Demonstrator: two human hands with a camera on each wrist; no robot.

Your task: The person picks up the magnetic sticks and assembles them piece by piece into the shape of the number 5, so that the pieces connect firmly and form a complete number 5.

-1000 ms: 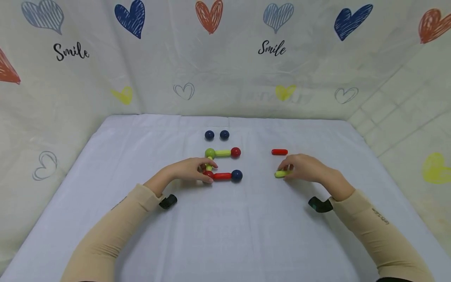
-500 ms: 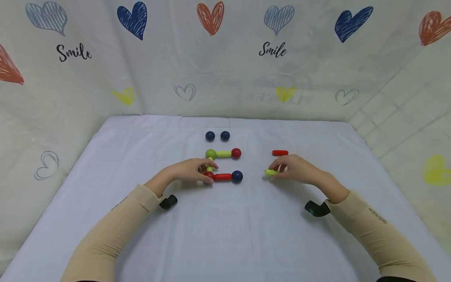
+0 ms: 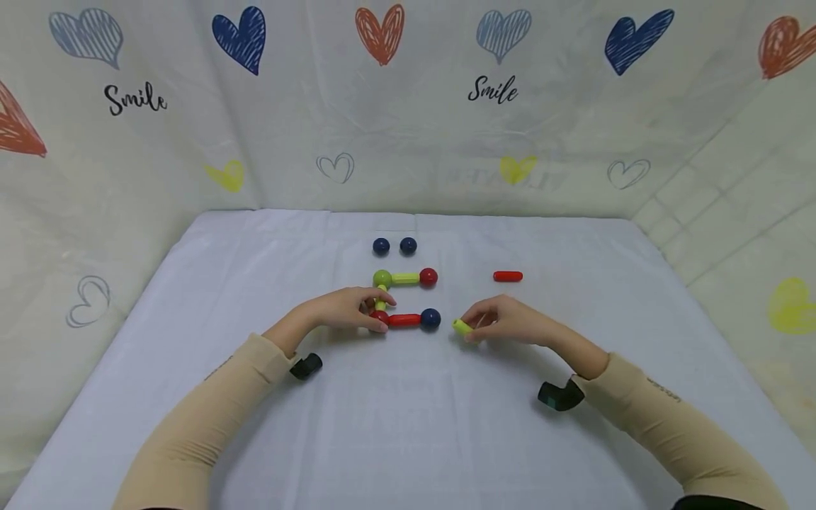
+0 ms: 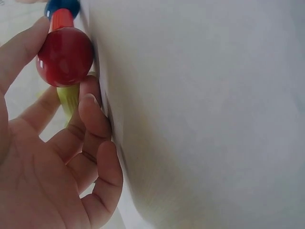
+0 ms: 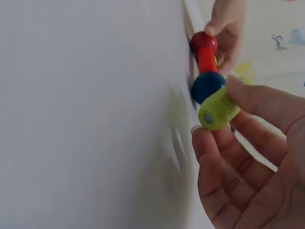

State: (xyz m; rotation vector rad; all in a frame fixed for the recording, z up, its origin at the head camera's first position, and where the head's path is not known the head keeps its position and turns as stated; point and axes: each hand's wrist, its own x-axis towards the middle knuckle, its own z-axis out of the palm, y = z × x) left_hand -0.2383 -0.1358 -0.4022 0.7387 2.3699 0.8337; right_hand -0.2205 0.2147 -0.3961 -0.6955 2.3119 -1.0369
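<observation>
My left hand holds the near-left corner of a magnetic ball-and-rod shape, thumb and fingers around a red ball. From that ball a red rod runs right to a dark blue ball. A yellow-green rod, partly behind the fingers, leads back to a green ball, then another yellow-green rod ends at a second red ball. My right hand pinches a loose yellow-green magnetic rod between thumb and fingers, just right of the blue ball. A grey disc shows in its end.
Two dark blue balls lie behind the shape. A loose red rod lies farther back on the right. White cloth covers the table, and a curtain printed with hearts stands behind it.
My right hand has brought the yellow-green rod left, from beneath the loose red rod to beside the blue ball, and turned its end. The left hand keeps its place on the shape.
</observation>
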